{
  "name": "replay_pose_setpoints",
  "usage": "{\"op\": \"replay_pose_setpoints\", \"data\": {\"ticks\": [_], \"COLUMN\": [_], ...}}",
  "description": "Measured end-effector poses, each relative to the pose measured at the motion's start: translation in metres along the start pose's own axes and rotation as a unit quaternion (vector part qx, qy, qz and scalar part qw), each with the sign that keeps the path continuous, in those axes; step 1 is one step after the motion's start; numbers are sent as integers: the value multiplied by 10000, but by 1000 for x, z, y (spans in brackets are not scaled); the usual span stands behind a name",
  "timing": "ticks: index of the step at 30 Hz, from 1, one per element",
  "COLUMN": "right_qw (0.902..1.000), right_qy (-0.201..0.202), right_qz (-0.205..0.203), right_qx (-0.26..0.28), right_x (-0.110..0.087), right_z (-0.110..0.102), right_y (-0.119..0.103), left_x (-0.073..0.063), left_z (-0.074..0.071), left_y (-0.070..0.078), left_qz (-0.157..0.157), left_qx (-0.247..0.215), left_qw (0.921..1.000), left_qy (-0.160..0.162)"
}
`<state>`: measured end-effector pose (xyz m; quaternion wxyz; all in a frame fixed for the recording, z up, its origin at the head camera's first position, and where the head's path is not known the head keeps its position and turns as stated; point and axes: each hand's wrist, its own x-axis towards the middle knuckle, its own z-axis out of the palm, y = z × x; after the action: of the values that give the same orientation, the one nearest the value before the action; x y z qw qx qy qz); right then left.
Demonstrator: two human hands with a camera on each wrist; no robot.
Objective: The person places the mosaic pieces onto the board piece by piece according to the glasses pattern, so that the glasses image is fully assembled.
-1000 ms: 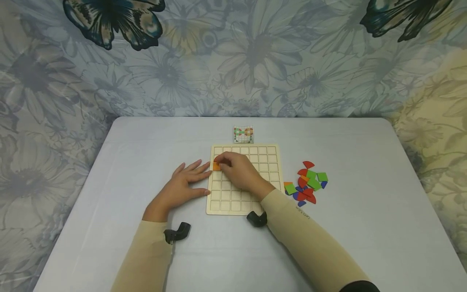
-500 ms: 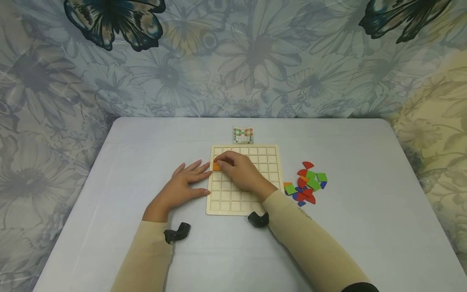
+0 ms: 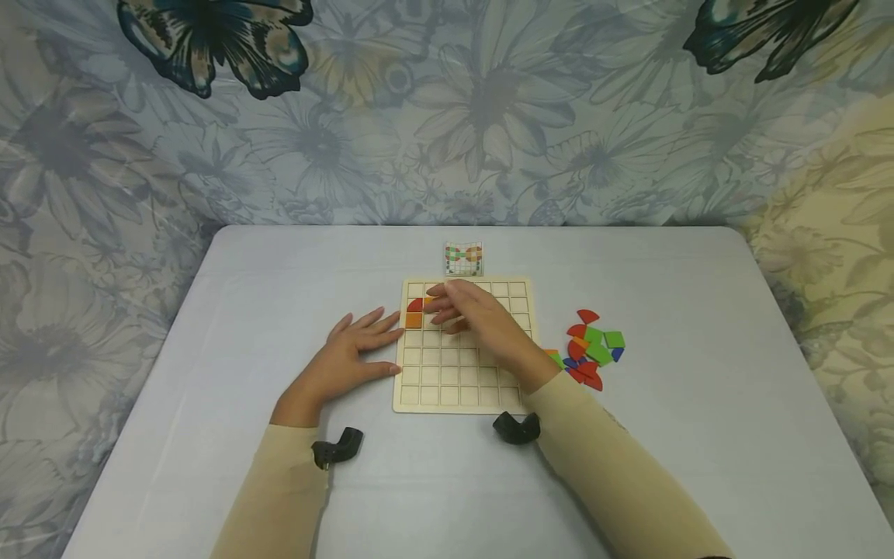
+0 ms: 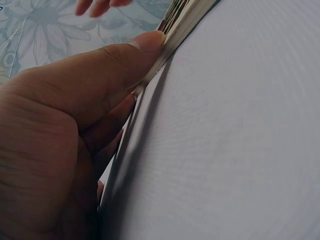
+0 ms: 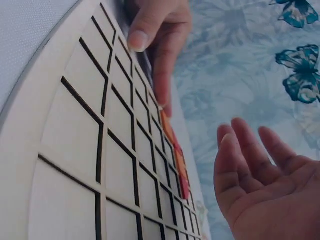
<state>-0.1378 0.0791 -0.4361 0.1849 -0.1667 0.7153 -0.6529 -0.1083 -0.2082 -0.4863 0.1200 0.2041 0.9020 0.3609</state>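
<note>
A wooden grid board (image 3: 450, 394) lies flat on the table. My left hand (image 3: 349, 359) rests at its left edge, fingers spread and straight, the thumb (image 4: 150, 41) touching the rim. Above the board's upper part hovers my right hand (image 3: 482, 318), its fingers loosely bent and nothing between them in the right wrist view. Near the board's upper left corner sit a red quarter-circle piece (image 3: 415, 305) and, below it, an orange square piece (image 3: 414, 321). Another orange piece (image 3: 428, 301) shows beside the red one, partly hidden by the right fingers.
Right of the board lies a loose pile of red, green, blue and orange pieces (image 3: 590, 353), partly behind the right forearm. A small pattern card (image 3: 464, 258) lies beyond the board's far edge. Patterned fabric (image 3: 447, 116) hangs behind the white table (image 3: 698, 388).
My right hand has let go of the red piece and moved up and to the right, uncovering the red and orange pieces. My left hand stays in place.
</note>
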Motion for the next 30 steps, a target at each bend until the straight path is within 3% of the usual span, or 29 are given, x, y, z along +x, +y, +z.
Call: {"op": "replay_pose_setpoints", "data": {"ticks": [10,15,23,30], "right_qw": [9944,9915,9888,9907], "right_qy": [-121,-160,-16,288], "right_qz": [-656,-918,-1102,-997], "right_qx": [816,908,1005,877], "right_x": [-28,-45,-70,-91], "right_z": [-29,-47,-73,-99], "right_y": [-6,-2,7,16], "left_x": [-1,-2,-3,-3], "left_z": [1,1,1,1], "left_y": [-2,-2,1,3], "left_qz": [-7,-8,-37,-8], "left_qx": [-16,-99,-84,-104], "left_qw": [10000,9999,9999,9999], "left_qy": [13,38,59,66]}}
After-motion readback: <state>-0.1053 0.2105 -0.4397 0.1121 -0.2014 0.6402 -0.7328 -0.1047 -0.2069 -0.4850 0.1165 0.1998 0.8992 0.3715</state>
